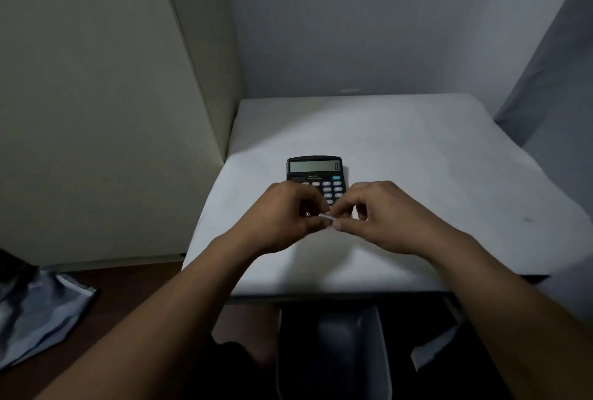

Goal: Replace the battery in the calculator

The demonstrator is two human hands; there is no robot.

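A black calculator [316,173] lies face up on the white table [417,175], its display showing a single digit at the right. Both my hands hover over its lower keys and hide them. My left hand [282,220] and my right hand [378,217] meet fingertip to fingertip, pinching a small pale object [328,217] between them. It is thin and blurred; I cannot tell what it is.
A beige panel stands at the left of the table and grey walls at the back and right. A grey cloth [35,313] lies on the dark floor at the lower left. Under the table's front edge sits a dark chair [337,345].
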